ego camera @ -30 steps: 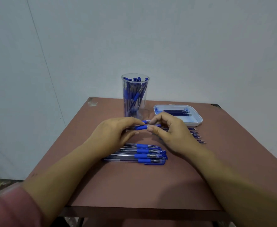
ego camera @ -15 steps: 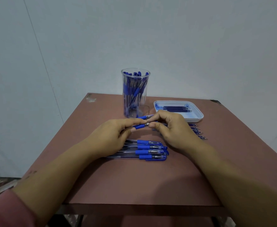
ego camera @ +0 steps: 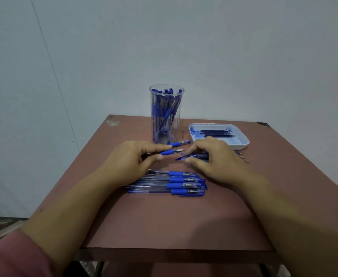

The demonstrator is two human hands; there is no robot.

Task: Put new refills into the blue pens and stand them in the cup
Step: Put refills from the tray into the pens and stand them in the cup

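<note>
My left hand point(ego camera: 132, 158) grips a blue pen point(ego camera: 170, 152) by its barrel, the bare metal tip pointing right. My right hand point(ego camera: 214, 158) pinches a blue cap point(ego camera: 184, 157) just right of that tip, a small gap apart. Another blue pen point(ego camera: 179, 144) lies behind them, near the foot of the clear cup point(ego camera: 179, 120). The cup stands at the back centre with several blue pens upright in it. A row of capped blue pens point(ego camera: 174, 182) lies in front of my hands. The white tray point(ego camera: 242, 143) at the back right holds dark refills point(ego camera: 216, 133).
Loose refills point(ego camera: 243, 155) lie on the brown table point(ego camera: 174, 220), partly hidden behind my right hand. A grey wall rises behind the table. The table's front edge is near my forearms, and the floor shows at the lower left.
My hands were together on one pen; they have now drawn apart, the cap coming off in my right hand and the pen's tip laid bare in my left.
</note>
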